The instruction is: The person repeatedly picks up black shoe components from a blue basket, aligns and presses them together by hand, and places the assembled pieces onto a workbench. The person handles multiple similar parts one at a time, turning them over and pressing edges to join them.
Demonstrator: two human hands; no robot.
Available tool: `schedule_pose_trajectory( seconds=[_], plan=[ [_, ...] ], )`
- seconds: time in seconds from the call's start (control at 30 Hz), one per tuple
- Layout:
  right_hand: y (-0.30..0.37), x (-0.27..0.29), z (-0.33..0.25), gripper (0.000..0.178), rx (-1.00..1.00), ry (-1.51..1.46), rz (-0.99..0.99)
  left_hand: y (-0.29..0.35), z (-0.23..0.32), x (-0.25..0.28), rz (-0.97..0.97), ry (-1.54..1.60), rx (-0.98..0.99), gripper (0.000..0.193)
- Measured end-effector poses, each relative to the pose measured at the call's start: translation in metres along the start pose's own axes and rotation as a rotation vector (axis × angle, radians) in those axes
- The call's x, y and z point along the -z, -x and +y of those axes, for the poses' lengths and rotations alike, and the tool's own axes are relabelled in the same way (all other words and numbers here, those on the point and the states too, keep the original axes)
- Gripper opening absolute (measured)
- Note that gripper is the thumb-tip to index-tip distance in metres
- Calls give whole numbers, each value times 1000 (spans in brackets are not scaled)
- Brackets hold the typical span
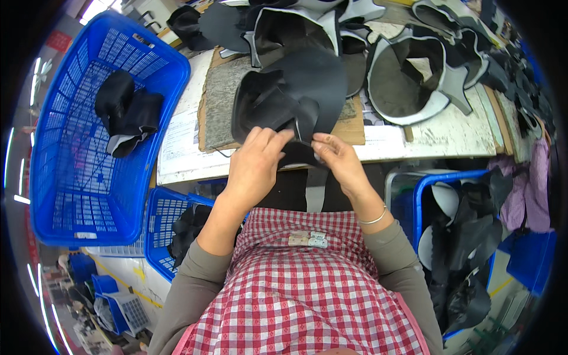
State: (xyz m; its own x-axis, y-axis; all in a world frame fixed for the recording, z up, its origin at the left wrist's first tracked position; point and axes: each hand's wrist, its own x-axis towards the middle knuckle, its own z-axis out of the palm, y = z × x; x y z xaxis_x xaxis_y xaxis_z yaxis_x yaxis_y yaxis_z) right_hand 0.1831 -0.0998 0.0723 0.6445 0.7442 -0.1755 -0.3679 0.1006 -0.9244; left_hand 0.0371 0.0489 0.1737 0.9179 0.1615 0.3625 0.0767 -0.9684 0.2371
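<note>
A black leather boot upper lies across the near edge of the worktable in front of me, its broad smooth flap toward the far side. My left hand is closed on its near edge, fingertips curled over the leather. A little to the right, my right hand pinches the same edge between thumb and fingers. A dark curved strip of the piece hangs between the two hands over the table edge. What lies under the left fingertips is hidden.
A worn board lies under the work on the white table. Grey-lined black uppers crowd the far side. A large blue basket with black pieces stands left, a smaller blue basket below it. A blue bin heaped with black parts stands right.
</note>
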Motion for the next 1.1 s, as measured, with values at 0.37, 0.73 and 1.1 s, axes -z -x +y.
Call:
schedule_pose_trajectory(
  seconds=[0.37, 0.73, 1.1],
  plan=[
    [-2, 4, 7, 24, -102, -113, -218, 6, 31, -12, 134, -53, 164, 25],
    [13, 141, -26, 59, -416, -846, -564, 30, 38, 6, 311, 276, 266, 35],
    [90, 134, -6, 65, -263, -578, -449, -25, 76, 26, 266, 447, 217, 30]
  ],
)
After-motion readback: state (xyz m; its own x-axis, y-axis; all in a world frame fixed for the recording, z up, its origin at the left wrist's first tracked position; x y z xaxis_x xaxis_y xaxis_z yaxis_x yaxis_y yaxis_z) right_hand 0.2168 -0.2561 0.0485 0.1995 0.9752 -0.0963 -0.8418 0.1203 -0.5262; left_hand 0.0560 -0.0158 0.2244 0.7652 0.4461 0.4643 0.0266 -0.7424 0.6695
